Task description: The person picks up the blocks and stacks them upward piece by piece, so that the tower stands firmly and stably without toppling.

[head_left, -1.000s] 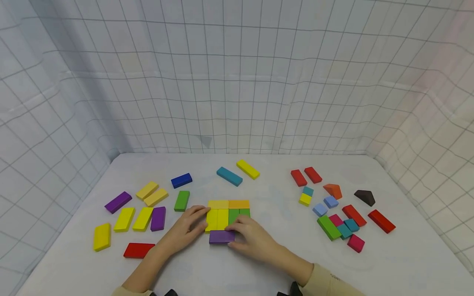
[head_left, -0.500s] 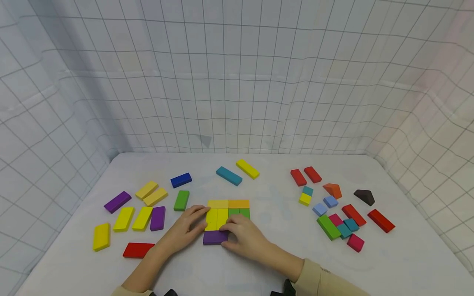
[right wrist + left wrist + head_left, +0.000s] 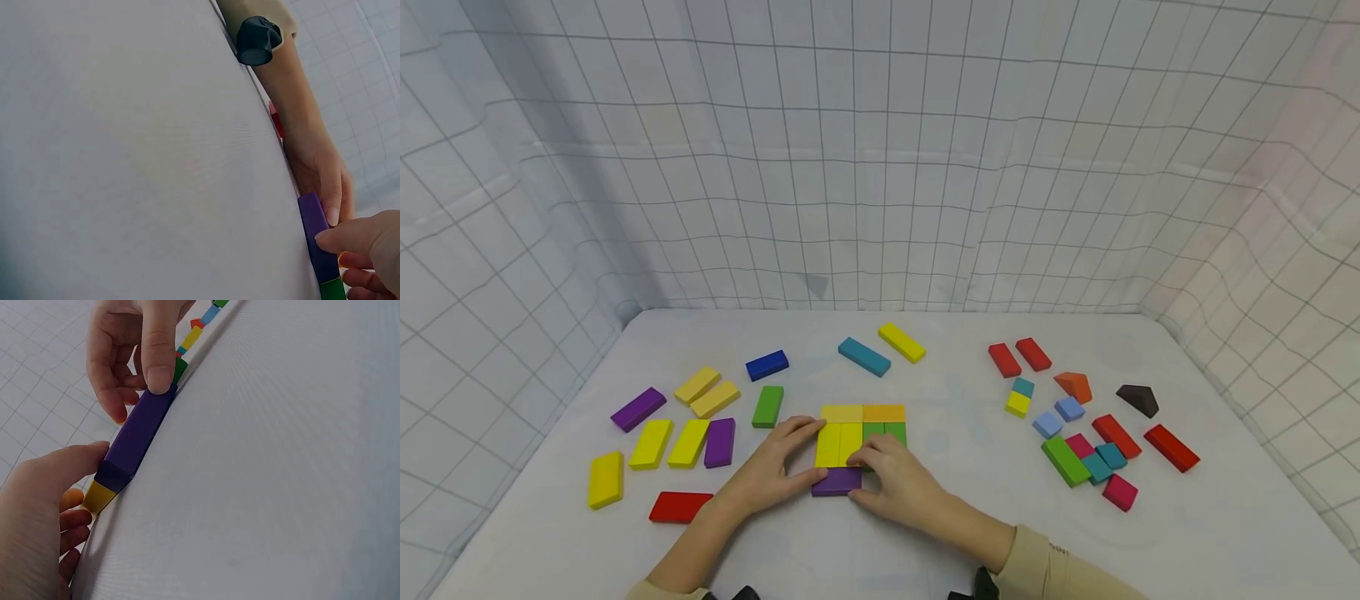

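A purple block (image 3: 837, 482) (image 3: 140, 434) (image 3: 315, 240) lies flat against the near edge of a flat patch of yellow, orange and green blocks (image 3: 861, 427) at the table's middle. My right hand (image 3: 895, 479) (image 3: 134, 344) (image 3: 365, 240) pinches the purple block: its thumb presses the near side and its fingers curl over the far side. My left hand (image 3: 778, 467) (image 3: 37, 500) (image 3: 322, 172) lies to the left. Its straight thumb touches the block's left end, and its index finger rests against the yellow blocks' left side.
Loose blocks lie to the left: a purple one (image 3: 638, 409), yellow ones (image 3: 688, 442), a red one (image 3: 680, 507), a green one (image 3: 768, 407). A blue (image 3: 767, 365) and a teal block (image 3: 864, 357) sit behind. A mixed cluster (image 3: 1078, 454) lies right. Grid-patterned cloth walls surround the white table (image 3: 925, 542).
The purple block has slid a little left along the patch's near edge, and my right hand moved with it. My left thumb has come onto the block's left end.
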`<action>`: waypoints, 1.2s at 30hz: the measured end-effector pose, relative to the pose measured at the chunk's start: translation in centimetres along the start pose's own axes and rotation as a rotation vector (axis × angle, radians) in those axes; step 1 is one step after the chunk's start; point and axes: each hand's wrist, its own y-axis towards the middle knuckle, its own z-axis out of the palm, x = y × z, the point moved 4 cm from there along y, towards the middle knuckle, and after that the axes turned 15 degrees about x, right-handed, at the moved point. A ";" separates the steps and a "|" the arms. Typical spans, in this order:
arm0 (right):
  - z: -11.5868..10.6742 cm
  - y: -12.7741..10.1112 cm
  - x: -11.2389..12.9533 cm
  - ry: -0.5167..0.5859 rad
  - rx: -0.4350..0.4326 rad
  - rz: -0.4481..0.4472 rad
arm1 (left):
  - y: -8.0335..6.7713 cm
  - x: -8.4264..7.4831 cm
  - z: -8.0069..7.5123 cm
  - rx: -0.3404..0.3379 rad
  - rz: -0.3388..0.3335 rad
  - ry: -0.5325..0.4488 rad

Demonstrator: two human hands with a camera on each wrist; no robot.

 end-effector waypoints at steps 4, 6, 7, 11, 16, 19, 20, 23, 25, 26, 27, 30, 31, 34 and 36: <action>-0.4 -0.2 -0.2 0.064 0.019 -0.006 | -0.1 0.1 0.0 0.001 -0.014 -0.001; -1.2 -0.6 -0.8 0.133 -0.004 -0.011 | -0.1 0.2 0.0 0.004 -0.022 -0.004; -1.8 -1.0 -1.3 0.170 -0.028 -0.008 | -0.1 0.2 0.0 0.005 -0.026 -0.004; -4.4 -3.9 -4.8 0.255 -0.187 0.071 | -0.2 0.2 -0.1 0.006 -0.034 -0.006; -6.1 -9.1 -10.3 0.256 -0.313 0.262 | -0.2 0.1 -0.2 0.007 -0.031 -0.005; -6.6 -12.2 -12.6 0.239 -0.328 0.368 | -0.1 0.0 -0.2 0.005 -0.027 -0.007; -6.7 -13.1 -13.2 0.225 -0.325 0.404 | -0.1 0.0 -0.2 0.004 -0.026 -0.009; -6.9 -15.5 -14.2 0.200 -0.308 0.489 | 0.0 -0.1 -0.2 0.002 -0.021 -0.012; -6.9 -16.7 -14.6 0.184 -0.293 0.532 | 0.0 -0.1 -0.2 0.001 -0.018 -0.015; -6.8 -17.2 -14.9 0.181 -0.284 0.546 | 0.0 -0.1 -0.2 0.000 -0.017 -0.016; -6.7 -17.6 -15.0 0.181 -0.273 0.559 | 0.0 -0.1 -0.1 0.001 -0.018 -0.016; -6.2 -18.2 -15.3 0.174 -0.229 0.600 | -0.1 -0.1 -0.1 0.002 -0.021 -0.022; -6.0 -18.2 -15.3 0.175 -0.219 0.608 | -0.1 -0.1 -0.1 0.001 -0.020 -0.022; -5.6 -18.1 -15.2 0.178 -0.188 0.628 | -0.1 -0.1 -0.1 0.000 -0.020 -0.025; -5.5 -18.0 -15.1 0.181 -0.182 0.630 | -0.1 0.0 -0.1 -0.002 -0.019 -0.024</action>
